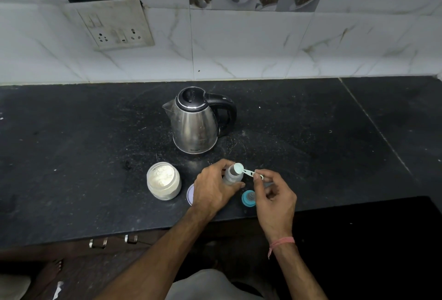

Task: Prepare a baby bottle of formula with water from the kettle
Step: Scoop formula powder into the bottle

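From the head camera, the left hand (214, 186) is wrapped around the small clear bottle (231, 175), which stands upright on the dark counter (95, 156) just in front of the kettle (196, 120); the grip looks meant to steady the light bottle so it does not tip while powder goes in. The right hand (275, 200) pinches the far end of a pale plastic scoop (246, 171) between thumb and fingertips, holding the bowl of the scoop right over the bottle's open mouth, so anything tipped out should fall inside and not on the counter. Whether powder is in the scoop cannot be told from here. The open jar of white powder (163, 181) sits just left of the left hand, close enough for short trips with the scoop, and its lid (190, 194) lies flat beside it, partly hidden under the left hand. The blue bottle cap with its teat (248, 198) rests on the counter below the right hand, near at hand for closing up. The kettle stands with its lid down, handle turned to the right, an easy reach for the right hand.
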`<state>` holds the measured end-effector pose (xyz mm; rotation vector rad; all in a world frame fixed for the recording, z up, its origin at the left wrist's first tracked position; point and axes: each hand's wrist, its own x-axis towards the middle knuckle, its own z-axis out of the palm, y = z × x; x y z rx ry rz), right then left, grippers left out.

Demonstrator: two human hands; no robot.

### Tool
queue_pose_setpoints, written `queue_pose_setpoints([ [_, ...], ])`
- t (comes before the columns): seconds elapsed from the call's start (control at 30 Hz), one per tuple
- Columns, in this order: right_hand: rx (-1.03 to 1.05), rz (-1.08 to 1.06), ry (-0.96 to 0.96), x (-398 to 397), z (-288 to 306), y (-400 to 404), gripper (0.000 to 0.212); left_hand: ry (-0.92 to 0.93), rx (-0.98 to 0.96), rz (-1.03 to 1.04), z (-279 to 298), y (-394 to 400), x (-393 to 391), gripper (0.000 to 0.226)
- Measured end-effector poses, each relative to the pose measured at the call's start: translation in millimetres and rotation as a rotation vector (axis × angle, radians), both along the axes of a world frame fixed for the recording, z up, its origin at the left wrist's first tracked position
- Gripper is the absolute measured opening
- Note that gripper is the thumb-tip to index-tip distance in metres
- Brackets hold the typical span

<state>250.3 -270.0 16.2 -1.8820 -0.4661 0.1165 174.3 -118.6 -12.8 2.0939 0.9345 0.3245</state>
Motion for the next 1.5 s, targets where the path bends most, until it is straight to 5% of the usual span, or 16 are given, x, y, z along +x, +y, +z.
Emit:
queue_pose_setpoints([
  [0.17, 0.070, -0.047, 0.084, 2.1, 1.3, -0.2, 0.010, -0.057, -0.018, -0.037, -3.2, -1.1, -7.3, 0.109],
  [0.27, 0.094, -0.046, 0.096, 2.2, 8.0, 3.5, 0.010, -0.092, 0.029, -0.051, -2.7, -2.0, -20.3, 0.118],
  [0.57, 0.135, 0.093, 0.161, -13.3, 20.5, 34.3, 0.010, -0.143, 0.436, 0.318, 21.3, 23.0, -71.3, 0.087],
  [0.73, 0.118, 0.262, 0.135, -31.1, 26.6, 62.5, 0.011, 0.014, 0.286, 0.545, 10.2, 43.7, -105.9, 0.101],
  [0.9, 0.025, 0.440, 0.032, -47.5, 27.4, 102.0, 0.010, -0.072, 0.104, 0.565, 4.1, 51.1, -118.7, 0.077],
  [1.2, -0.496, 0.699, -0.410, -66.7, 34.3, 154.0, 0.016, -0.161, 0.025, 0.556, 1.6, 48.5, -124.2, 0.075],
  [1.5, -0.748, 0.777, -0.555, -82.3, 33.5, 176.8, 0.019, -0.200, -0.027, 0.582, 7.8, 45.0, -125.0, 0.069],
])
